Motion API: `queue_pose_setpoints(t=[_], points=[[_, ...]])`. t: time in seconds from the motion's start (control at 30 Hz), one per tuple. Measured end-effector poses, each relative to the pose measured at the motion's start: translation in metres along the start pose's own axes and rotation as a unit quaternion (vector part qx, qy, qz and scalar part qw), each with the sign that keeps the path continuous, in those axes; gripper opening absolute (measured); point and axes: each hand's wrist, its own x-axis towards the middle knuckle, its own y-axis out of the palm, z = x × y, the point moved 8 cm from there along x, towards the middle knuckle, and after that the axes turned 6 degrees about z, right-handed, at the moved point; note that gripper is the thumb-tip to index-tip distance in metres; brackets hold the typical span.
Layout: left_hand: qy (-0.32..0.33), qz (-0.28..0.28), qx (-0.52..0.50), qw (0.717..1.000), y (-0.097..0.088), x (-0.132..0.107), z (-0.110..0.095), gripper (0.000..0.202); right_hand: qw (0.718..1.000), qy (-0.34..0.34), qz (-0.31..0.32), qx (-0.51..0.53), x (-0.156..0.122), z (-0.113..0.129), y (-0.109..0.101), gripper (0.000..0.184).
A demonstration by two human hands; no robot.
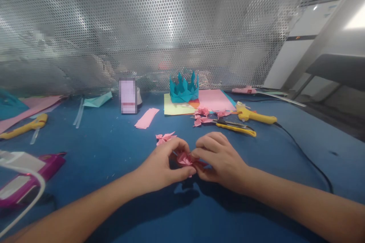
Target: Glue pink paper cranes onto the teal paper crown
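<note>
Between my two hands is a small folded pink paper flower [184, 159], held a little above the blue table. My left hand [168, 163] grips its left side, with the thumb below and the fingers curled over the top. On the other side my right hand [218, 157] pinches the flower's right edge with thumb and fingertips, which partly cover it. Just behind my left hand lies another folded pink paper piece [165, 137]. Several more pink folded pieces [203, 111] rest farther back, beside a yellow utility knife [236, 127].
A teal paper crown [184, 89] stands on coloured sheets [218, 100] at the back. Pink strips [146, 118] lie left of it. A yellow glue gun [256, 116] trails a cord on the right; another glue gun [25, 127] and a magenta power strip [51, 165] are left.
</note>
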Motion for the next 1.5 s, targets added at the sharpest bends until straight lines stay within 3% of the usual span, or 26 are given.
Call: queue_pose_setpoints(t=[0.43,0.77,0.9,1.23,1.33,1.5], points=[[-0.016,-0.040,0.040,0.998,0.002,0.001,0.002,0.014,1.000,0.021,0.000,-0.005,0.002,0.000,0.001,0.004],[-0.074,-0.030,-0.090,0.993,-0.003,0.001,0.015,0.018,0.997,0.038,0.018,0.065,0.004,-0.006,0.000,0.007],[-0.066,-0.024,-0.152,0.986,-0.002,0.004,0.012,0.019,0.996,0.032,0.021,0.076,0.003,-0.009,-0.001,0.005],[-0.075,-0.006,-0.191,0.979,0.001,0.005,0.012,0.023,0.995,0.040,0.034,0.081,0.003,-0.008,-0.004,0.008],[-0.065,-0.014,-0.139,0.988,0.000,0.003,0.008,0.020,0.996,0.044,0.033,0.067,0.004,-0.007,-0.005,0.009],[0.015,-0.071,0.099,0.992,-0.009,-0.002,-0.015,0.014,0.997,0.031,0.038,0.062,0.004,-0.003,-0.003,0.009]])
